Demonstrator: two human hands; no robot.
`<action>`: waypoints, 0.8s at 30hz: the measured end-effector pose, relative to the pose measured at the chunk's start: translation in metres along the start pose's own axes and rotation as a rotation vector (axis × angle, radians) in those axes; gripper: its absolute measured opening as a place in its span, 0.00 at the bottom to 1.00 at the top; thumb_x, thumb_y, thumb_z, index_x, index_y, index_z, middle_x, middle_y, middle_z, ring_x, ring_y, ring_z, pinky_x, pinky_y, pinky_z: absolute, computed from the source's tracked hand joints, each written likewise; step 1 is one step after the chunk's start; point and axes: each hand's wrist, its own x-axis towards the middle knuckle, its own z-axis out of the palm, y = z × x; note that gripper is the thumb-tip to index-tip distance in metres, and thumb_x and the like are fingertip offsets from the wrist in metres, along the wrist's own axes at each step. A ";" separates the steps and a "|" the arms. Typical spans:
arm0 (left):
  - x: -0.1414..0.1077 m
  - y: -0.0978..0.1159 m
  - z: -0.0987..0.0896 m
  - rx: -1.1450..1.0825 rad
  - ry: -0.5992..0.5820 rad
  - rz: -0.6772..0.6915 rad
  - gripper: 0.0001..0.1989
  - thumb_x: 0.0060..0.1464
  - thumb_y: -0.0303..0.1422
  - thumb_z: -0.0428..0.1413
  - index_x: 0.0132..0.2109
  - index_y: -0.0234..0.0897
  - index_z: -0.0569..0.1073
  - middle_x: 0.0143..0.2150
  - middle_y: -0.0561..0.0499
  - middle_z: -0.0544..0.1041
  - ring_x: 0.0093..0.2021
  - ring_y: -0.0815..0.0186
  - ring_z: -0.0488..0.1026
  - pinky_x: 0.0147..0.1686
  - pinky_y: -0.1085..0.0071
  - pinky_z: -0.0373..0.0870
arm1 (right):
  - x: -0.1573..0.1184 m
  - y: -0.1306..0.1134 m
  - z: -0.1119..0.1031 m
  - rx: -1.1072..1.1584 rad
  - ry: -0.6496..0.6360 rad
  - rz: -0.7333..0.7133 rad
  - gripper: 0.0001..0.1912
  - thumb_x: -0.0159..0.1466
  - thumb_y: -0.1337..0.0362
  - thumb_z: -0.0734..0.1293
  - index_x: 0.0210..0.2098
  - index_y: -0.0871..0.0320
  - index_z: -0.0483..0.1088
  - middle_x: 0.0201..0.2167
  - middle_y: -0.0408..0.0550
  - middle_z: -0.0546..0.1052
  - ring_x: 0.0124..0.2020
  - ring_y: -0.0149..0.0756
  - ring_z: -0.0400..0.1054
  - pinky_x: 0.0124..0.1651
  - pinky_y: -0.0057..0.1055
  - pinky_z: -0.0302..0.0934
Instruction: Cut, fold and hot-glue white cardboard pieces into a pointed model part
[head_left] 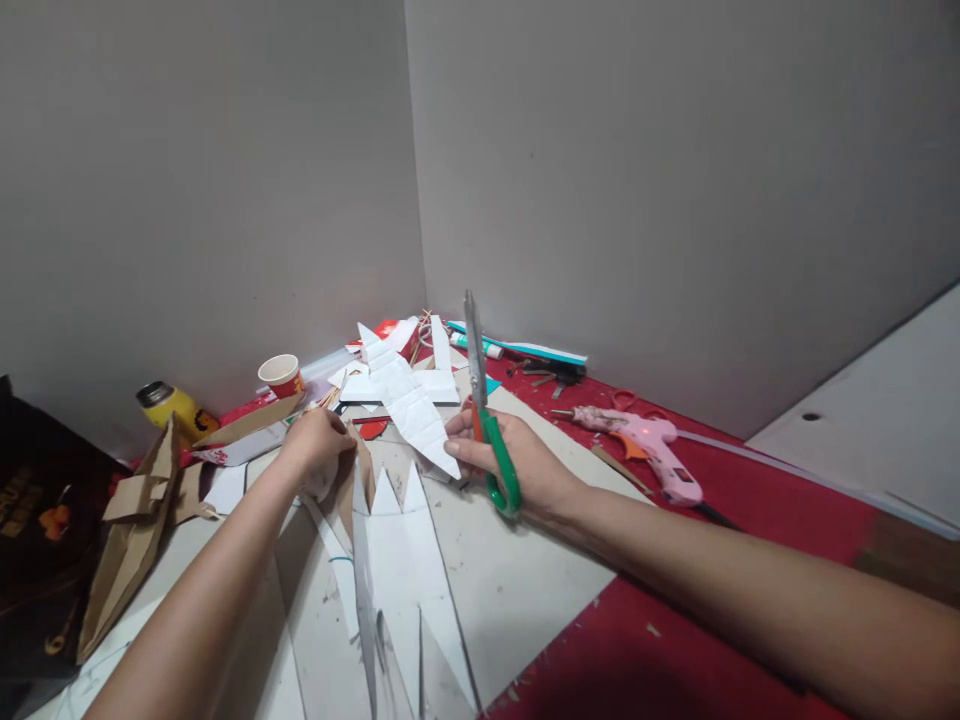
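Note:
Green-handled scissors (501,465) stand upright in my right hand (517,460), blades closed and pointing up. The same hand pinches the lower tip of a creased white paper strip (411,398), pointed at both ends. My left hand (319,447) is closed at the edge of a brown cardboard piece (358,485); its fingertips are partly hidden, and what they grip is unclear. Below the hands lies a large white cutout (405,560) with long pointed spikes, on a pale board (525,600).
A pink glue gun (652,445) lies at the right on the red cloth (765,510). A paper cup (281,376), a yellow bottle (174,408) and folded cardboard (131,550) are at the left. Grey walls (225,180) meet behind the cluttered table.

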 end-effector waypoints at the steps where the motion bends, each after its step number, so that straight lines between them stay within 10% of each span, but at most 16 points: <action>1: 0.002 -0.001 0.001 0.000 -0.014 0.002 0.17 0.60 0.37 0.55 0.55 0.37 0.69 0.54 0.44 0.71 0.48 0.58 0.72 0.45 0.56 0.72 | 0.000 0.001 -0.001 0.004 -0.001 -0.009 0.17 0.49 0.58 0.74 0.32 0.59 0.66 0.21 0.38 0.69 0.21 0.28 0.63 0.25 0.27 0.59; 14: -0.011 0.010 0.002 -0.308 -0.085 0.034 0.16 0.60 0.37 0.55 0.53 0.34 0.70 0.51 0.45 0.73 0.45 0.60 0.74 0.42 0.58 0.74 | 0.002 0.000 -0.007 0.010 0.034 -0.065 0.16 0.51 0.60 0.74 0.34 0.60 0.67 0.22 0.38 0.70 0.21 0.27 0.64 0.25 0.27 0.61; 19: -0.020 0.015 -0.034 -0.552 0.151 0.169 0.15 0.48 0.41 0.63 0.34 0.35 0.71 0.26 0.57 0.72 0.24 0.72 0.69 0.27 0.73 0.70 | 0.002 -0.007 -0.009 0.035 0.071 -0.074 0.18 0.48 0.60 0.75 0.34 0.60 0.67 0.21 0.38 0.69 0.21 0.26 0.64 0.25 0.26 0.60; 24: -0.047 0.021 -0.064 -0.659 0.327 0.285 0.18 0.48 0.45 0.62 0.42 0.38 0.76 0.29 0.54 0.77 0.25 0.71 0.71 0.27 0.75 0.70 | -0.005 -0.027 -0.013 -0.169 0.041 -0.147 0.13 0.51 0.62 0.71 0.33 0.59 0.66 0.22 0.39 0.69 0.22 0.29 0.65 0.28 0.29 0.62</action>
